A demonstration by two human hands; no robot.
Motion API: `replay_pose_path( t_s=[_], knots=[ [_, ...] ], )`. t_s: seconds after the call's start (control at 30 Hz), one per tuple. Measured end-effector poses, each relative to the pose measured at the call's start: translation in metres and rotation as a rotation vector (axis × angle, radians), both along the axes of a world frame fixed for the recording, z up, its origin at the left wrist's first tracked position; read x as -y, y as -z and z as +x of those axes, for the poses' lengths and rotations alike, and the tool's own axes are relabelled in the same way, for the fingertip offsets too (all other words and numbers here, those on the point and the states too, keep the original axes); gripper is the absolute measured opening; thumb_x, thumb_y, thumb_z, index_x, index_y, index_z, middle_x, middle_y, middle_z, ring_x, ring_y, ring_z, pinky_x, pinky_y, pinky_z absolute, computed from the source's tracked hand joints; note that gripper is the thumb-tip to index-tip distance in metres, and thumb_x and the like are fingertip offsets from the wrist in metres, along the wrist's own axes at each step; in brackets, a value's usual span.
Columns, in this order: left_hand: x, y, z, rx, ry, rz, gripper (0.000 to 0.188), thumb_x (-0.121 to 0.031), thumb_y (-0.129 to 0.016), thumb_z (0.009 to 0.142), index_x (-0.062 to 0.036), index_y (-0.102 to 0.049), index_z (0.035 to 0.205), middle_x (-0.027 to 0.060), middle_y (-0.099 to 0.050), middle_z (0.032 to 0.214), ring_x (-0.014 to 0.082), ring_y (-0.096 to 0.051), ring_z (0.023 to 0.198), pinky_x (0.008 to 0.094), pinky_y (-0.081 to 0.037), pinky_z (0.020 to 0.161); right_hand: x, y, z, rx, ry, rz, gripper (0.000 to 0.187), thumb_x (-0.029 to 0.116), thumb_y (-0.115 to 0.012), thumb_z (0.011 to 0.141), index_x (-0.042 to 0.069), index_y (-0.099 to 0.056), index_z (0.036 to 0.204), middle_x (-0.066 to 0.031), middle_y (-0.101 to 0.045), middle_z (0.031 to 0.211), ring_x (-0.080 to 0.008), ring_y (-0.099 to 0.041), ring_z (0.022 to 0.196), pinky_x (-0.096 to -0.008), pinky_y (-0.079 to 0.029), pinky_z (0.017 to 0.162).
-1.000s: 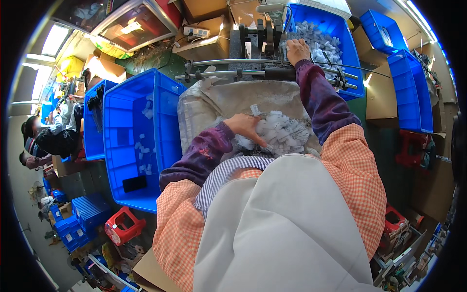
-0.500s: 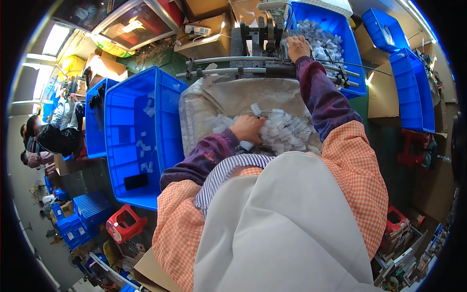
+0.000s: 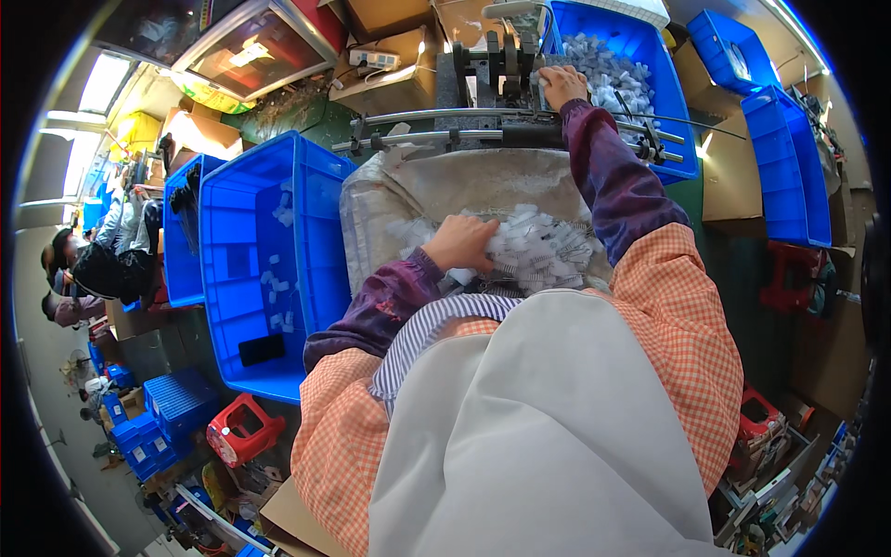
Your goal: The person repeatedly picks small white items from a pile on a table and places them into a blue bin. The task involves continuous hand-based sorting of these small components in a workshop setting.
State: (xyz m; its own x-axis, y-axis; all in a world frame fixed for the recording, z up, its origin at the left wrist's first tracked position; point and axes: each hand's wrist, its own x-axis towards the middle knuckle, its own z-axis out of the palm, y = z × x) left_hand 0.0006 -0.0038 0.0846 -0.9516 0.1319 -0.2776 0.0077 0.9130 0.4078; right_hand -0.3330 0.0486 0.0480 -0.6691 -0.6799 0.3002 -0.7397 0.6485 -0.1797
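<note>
Small white translucent plastic pieces lie heaped in a beige cloth-lined hollow in front of me. My left hand rests at the left side of the heap, thumb and forefinger apart, with no piece visible between them. Farther off, my right hand is at the right side of a dark metal machine with round parts. Its fingers are bent over and closed; what is under them is hidden. Metal rails run crosswise in front of the machine.
A blue bin full of similar white pieces stands right of the machine. On the left, a large blue bin holds scattered pieces and a dark flat rectangular object. A red stool sits behind it. Cardboard boxes stand beyond.
My left hand has shifted slightly left and its thumb and forefinger have spread; the white piece standing up beside it no longer shows. My right hand has moved slightly left at the machine.
</note>
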Motion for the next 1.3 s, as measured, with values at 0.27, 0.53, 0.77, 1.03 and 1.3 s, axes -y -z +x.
replay_pose_path(
  t_s=[0.27, 0.53, 0.77, 1.03, 1.3],
  knots=[
    [0.019, -0.033, -0.001, 0.015, -0.041, 0.049, 0.053, -0.035, -0.069, 0.054, -0.0077, -0.056, 0.098, 0.0171, -0.062, 0.075, 0.0353, -0.060, 0.072, 0.0435, -0.047, 0.061, -0.017, -0.011, 0.006, -0.007, 0.253, 0.128, 0.028, 0.037, -0.052, 0.080, 0.021, -0.064, 0.100, -0.0020, -0.057, 0.109, -0.0232, -0.042, 0.111, -0.0441, -0.026, 0.093],
    [0.046, -0.020, -0.020, 0.079, -0.115, 0.001, 0.067, -0.045, -0.070, 0.055, -0.0052, -0.054, 0.106, 0.0187, -0.062, 0.087, 0.0356, -0.059, 0.082, 0.0426, -0.047, 0.070, -0.022, -0.011, 0.014, 0.039, 0.190, 0.142, 0.033, 0.039, -0.049, 0.081, 0.016, -0.063, 0.100, -0.0074, -0.054, 0.109, -0.0262, -0.039, 0.110, -0.0443, -0.024, 0.093],
    [0.045, 0.004, -0.019, 0.057, -0.216, -0.035, 0.094, -0.051, -0.075, 0.051, -0.0081, -0.042, 0.127, 0.0170, -0.051, 0.116, 0.0342, -0.046, 0.110, 0.0399, -0.038, 0.091, 0.006, -0.002, 0.034, -0.008, 0.136, 0.113, 0.033, 0.035, -0.047, 0.081, 0.010, -0.061, 0.099, -0.0095, -0.057, 0.105, -0.0277, -0.043, 0.107, -0.0436, -0.029, 0.089],
    [0.007, -0.019, -0.030, -0.353, -0.103, 0.075, 0.075, -0.039, -0.075, 0.060, -0.0126, -0.046, 0.124, 0.0116, -0.048, 0.118, 0.0317, -0.043, 0.109, 0.0420, -0.039, 0.087, 0.028, -0.004, 0.052, -0.044, 0.136, 0.115, 0.028, 0.028, -0.045, 0.081, 0.011, -0.061, 0.097, -0.0083, -0.059, 0.103, -0.0254, -0.044, 0.107, -0.0443, -0.027, 0.089],
    [0.002, -0.002, -0.032, -0.382, -0.181, 0.174, 0.033, -0.023, -0.067, 0.072, -0.0085, -0.058, 0.100, 0.0115, -0.054, 0.100, 0.0310, -0.054, 0.092, 0.0383, -0.045, 0.078, -0.011, -0.002, 0.021, -0.044, 0.151, 0.140, 0.028, 0.028, -0.044, 0.082, 0.013, -0.060, 0.100, -0.0075, -0.058, 0.104, -0.0260, -0.049, 0.105, -0.0464, -0.026, 0.092]
  ],
)
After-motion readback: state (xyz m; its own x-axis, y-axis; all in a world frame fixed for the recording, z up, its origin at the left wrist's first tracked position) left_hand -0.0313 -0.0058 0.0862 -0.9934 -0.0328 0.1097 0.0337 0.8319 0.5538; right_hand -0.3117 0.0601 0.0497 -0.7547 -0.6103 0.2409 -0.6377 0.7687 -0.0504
